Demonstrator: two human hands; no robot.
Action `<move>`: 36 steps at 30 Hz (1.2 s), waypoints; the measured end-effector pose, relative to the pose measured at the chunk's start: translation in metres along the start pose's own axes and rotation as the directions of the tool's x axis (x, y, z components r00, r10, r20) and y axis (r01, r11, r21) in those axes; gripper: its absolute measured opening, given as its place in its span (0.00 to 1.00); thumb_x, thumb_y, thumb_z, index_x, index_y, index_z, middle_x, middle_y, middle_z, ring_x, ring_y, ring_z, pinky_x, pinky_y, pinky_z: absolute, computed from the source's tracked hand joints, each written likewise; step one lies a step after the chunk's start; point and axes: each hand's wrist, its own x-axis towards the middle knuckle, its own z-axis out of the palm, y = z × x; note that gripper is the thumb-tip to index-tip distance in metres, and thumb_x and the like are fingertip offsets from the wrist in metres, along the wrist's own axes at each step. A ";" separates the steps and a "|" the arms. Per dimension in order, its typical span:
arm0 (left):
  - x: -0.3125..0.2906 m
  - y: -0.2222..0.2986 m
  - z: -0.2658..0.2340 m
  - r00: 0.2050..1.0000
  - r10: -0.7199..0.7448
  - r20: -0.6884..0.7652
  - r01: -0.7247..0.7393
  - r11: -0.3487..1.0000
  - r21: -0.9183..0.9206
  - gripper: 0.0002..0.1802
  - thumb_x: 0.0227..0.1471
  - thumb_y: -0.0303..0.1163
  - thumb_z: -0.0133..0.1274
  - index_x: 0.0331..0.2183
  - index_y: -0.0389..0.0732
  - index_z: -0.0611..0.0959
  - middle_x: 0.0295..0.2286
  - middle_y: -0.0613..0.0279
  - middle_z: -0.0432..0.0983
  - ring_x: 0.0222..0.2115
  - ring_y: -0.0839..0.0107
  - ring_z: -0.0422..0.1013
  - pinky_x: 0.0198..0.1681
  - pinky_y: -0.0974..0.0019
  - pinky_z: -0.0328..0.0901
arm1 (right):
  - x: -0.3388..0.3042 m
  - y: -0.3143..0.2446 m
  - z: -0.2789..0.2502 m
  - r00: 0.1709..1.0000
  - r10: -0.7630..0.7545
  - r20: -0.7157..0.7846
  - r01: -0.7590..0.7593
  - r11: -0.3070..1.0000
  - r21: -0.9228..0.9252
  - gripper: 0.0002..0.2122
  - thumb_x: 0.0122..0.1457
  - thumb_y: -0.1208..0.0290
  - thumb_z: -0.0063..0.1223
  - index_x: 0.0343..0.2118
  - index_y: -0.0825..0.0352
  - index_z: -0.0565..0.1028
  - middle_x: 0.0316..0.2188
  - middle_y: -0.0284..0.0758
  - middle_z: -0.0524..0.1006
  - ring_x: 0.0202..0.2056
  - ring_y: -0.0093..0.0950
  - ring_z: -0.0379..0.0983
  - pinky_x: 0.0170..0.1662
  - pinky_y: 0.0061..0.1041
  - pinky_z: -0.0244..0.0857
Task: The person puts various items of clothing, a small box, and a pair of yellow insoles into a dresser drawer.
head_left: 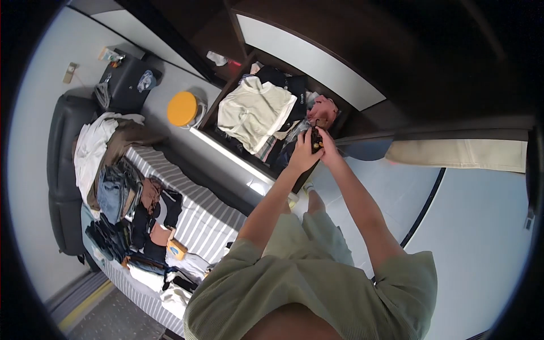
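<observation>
Both my hands meet over the near right corner of an open drawer (195,132). My left hand (305,154) and my right hand (328,148) are closed around a small dark bundle with yellow-orange spots (316,140); its exact kind does not show. Folded in the drawer, left of my hands, lies a cream T-shirt (255,110). Black clothing (296,90) sits beside and under it. Just beyond my fingers is a pink garment (323,109), among other crumpled cloth.
To the left stands a bed with a striped sheet (198,198), heaped with jeans (111,190), white clothes (93,150) and a small yellow-orange pack (177,249). A round yellow-topped stool (182,109) is beyond the drawer's left end. Beige cloth (459,154) hangs at right.
</observation>
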 end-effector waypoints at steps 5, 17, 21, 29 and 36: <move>0.042 -0.026 0.020 0.994 0.094 0.051 -0.087 0.988 -0.125 0.37 0.43 0.40 0.52 0.52 0.37 0.57 0.50 0.43 0.52 0.51 0.46 0.52 0.53 0.58 0.51 | 0.007 -0.016 -0.002 0.993 -0.034 -0.115 0.034 0.999 -0.009 0.15 0.54 0.63 0.45 0.45 0.59 0.67 0.40 0.32 0.69 0.41 0.26 0.67 0.41 0.26 0.62; 0.121 -0.017 0.076 0.796 -0.337 0.502 0.604 0.495 -0.625 0.34 0.50 0.51 0.44 0.52 0.38 0.63 0.50 0.60 0.60 0.52 0.69 0.54 0.54 0.72 0.46 | 0.053 -0.019 -0.043 0.780 -0.393 -0.488 0.218 0.900 -0.377 0.30 0.52 0.57 0.45 0.57 0.64 0.53 0.54 0.42 0.58 0.52 0.38 0.57 0.51 0.30 0.52; 0.124 -0.031 0.071 0.868 -0.241 0.435 0.495 0.494 -0.714 0.38 0.50 0.52 0.44 0.55 0.39 0.57 0.54 0.60 0.52 0.55 0.69 0.48 0.56 0.68 0.43 | 0.058 -0.020 -0.024 0.750 -0.470 -0.465 0.186 0.825 -0.534 0.26 0.55 0.58 0.40 0.55 0.64 0.55 0.53 0.45 0.60 0.52 0.42 0.58 0.51 0.33 0.52; 0.136 -0.085 0.105 0.895 -0.279 0.349 0.447 0.583 -0.678 0.38 0.51 0.51 0.41 0.56 0.38 0.53 0.55 0.56 0.50 0.55 0.62 0.47 0.56 0.68 0.43 | 0.076 -0.015 -0.014 0.725 -0.564 -0.395 0.308 0.779 -0.546 0.23 0.56 0.61 0.41 0.53 0.66 0.59 0.49 0.43 0.64 0.49 0.37 0.61 0.51 0.29 0.53; 0.145 -0.100 0.105 0.928 0.293 0.229 -0.290 0.956 -0.048 0.22 0.52 0.31 0.35 0.49 0.37 0.64 0.53 0.48 0.53 0.54 0.50 0.47 0.57 0.59 0.43 | 0.064 -0.021 -0.016 0.811 -0.493 -0.314 0.383 0.855 -0.350 0.29 0.56 0.55 0.40 0.58 0.62 0.51 0.55 0.40 0.55 0.56 0.31 0.52 0.56 0.25 0.44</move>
